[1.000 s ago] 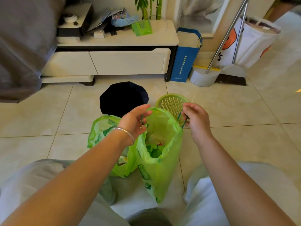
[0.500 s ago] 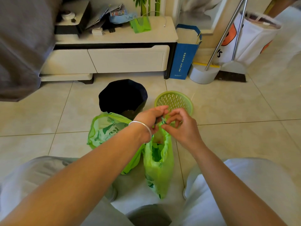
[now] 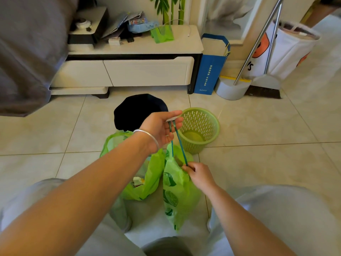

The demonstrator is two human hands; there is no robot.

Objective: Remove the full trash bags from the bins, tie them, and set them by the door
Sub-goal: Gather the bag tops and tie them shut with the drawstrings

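Note:
A green trash bag (image 3: 177,193) with lime prints hangs between my knees. Its dark green drawstring (image 3: 179,143) runs taut from the bag mouth up to my left hand (image 3: 162,126), which pinches the loop above the bag. My right hand (image 3: 197,174) grips the gathered bag mouth where the string comes out. A second green trash bag (image 3: 142,174) stands open on the floor just left, rubbish showing inside. Behind them are a green perforated bin (image 3: 201,128) without a liner and a dark bin (image 3: 138,111).
A low white TV cabinet (image 3: 129,71) with clutter lines the back wall. A blue paper bag (image 3: 210,71), a white dustpan (image 3: 230,89) with broom and a white tote (image 3: 287,50) stand at the back right. A grey fabric (image 3: 27,52) hangs at the left. The floor is tiled.
My hands, which met at the bag mouth, have parted: the left one rose with the drawstring, the right one dropped to the gathered mouth. The bag mouth has closed up.

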